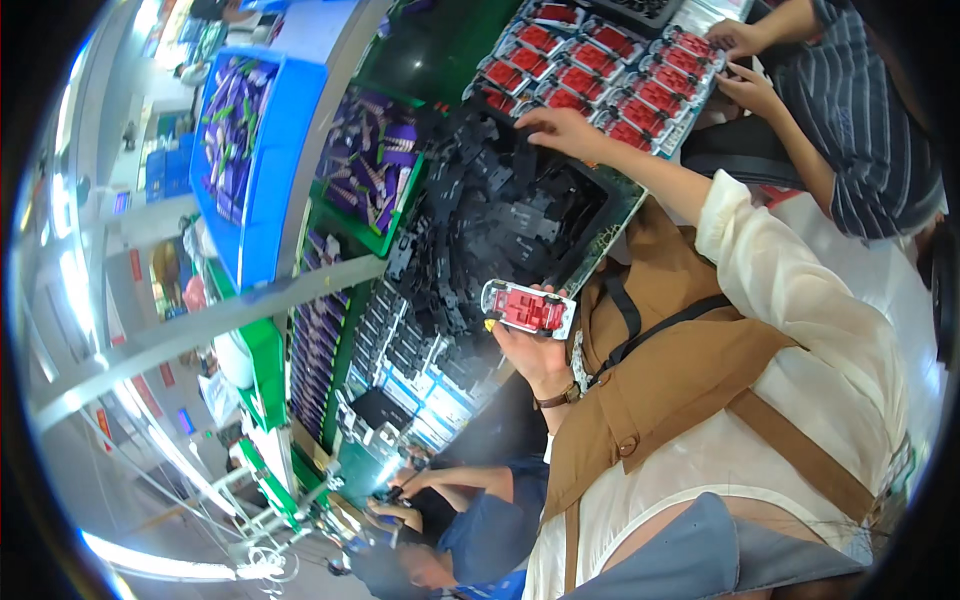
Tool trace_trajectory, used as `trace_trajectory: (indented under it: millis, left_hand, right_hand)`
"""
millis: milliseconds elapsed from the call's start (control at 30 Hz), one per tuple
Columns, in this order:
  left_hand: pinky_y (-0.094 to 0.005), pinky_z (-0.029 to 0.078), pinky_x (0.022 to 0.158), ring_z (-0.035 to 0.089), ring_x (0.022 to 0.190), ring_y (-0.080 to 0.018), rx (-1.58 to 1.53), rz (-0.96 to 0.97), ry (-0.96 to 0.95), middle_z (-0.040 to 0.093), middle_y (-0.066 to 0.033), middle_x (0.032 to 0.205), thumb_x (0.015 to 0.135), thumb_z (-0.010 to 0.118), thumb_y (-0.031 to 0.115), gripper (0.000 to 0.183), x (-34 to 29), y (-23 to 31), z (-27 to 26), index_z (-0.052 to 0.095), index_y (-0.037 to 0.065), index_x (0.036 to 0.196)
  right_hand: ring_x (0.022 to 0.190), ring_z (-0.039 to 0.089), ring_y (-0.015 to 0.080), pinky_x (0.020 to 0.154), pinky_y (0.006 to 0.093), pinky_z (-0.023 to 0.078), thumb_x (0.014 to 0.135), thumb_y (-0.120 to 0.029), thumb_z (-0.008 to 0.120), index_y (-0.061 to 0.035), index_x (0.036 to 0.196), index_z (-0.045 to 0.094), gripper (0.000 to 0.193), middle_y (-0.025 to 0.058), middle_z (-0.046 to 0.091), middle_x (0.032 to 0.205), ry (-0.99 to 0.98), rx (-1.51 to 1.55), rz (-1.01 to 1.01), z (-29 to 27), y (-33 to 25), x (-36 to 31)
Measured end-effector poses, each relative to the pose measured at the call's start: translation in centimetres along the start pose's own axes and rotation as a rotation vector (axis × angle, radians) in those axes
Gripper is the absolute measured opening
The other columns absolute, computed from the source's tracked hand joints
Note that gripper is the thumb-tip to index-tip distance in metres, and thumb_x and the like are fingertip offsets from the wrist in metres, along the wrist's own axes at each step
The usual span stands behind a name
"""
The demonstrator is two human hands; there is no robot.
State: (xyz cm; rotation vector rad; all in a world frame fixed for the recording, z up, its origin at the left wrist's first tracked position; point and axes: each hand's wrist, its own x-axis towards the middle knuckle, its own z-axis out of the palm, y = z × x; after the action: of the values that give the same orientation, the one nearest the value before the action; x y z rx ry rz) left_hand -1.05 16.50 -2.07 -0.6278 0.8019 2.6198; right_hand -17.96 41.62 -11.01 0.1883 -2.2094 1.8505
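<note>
My left hand point(532, 352), with a watch at the wrist, holds a toy car body point(530, 309) from below. Its red underside with black wheels faces up, inside a white rim. Over the edge of a black tray point(606, 200) reaches my right hand point(562, 133), its fingers stretched out at the black plastic parts point(510, 210). No part shows between those fingers. The black parts lie heaped in and beside the tray, next to my left hand too. Rows of red and white car bodies point(580, 80) stand just beyond my right hand.
A person in a striped shirt point(850, 120) works at the rows on the right. Another, in a dark blue shirt point(490, 530), sits lower left. Purple parts fill a green tray point(400, 205) and a blue bin point(285, 140). A metal beam point(210, 325) crosses the left.
</note>
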Motion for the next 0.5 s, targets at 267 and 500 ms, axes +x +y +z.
trace_trajectory:
  millis: [267,500]
  left_hand:
    - [-0.0567,0.034,0.092,0.048,0.102,-0.0383,-0.002,0.035,-0.024,0.051,-0.019,0.108,0.088,0.021,0.052,0.059,-1.2,0.5,0.4,0.043,0.006,0.119]
    - [-0.0583,0.036,0.089,0.048,0.103,-0.0403,0.051,0.028,-0.137,0.04,-0.0184,0.127,0.09,0.018,0.05,0.059,-0.7,0.6,4.1,0.033,0.008,0.128]
  right_hand:
    - [0.077,0.057,0.008,0.069,0.0217,0.048,0.082,-0.001,0.053,-0.0042,0.11,0.054,0.028,0.0025,0.057,0.097,0.156,0.27,-0.004,-0.9,-4.9,-0.1]
    - [0.079,0.054,0.0077,0.073,0.023,0.047,0.085,-0.01,0.055,-0.0009,0.116,0.05,0.033,0.0028,0.057,0.093,0.153,0.467,0.161,-3.2,-12.0,-4.0]
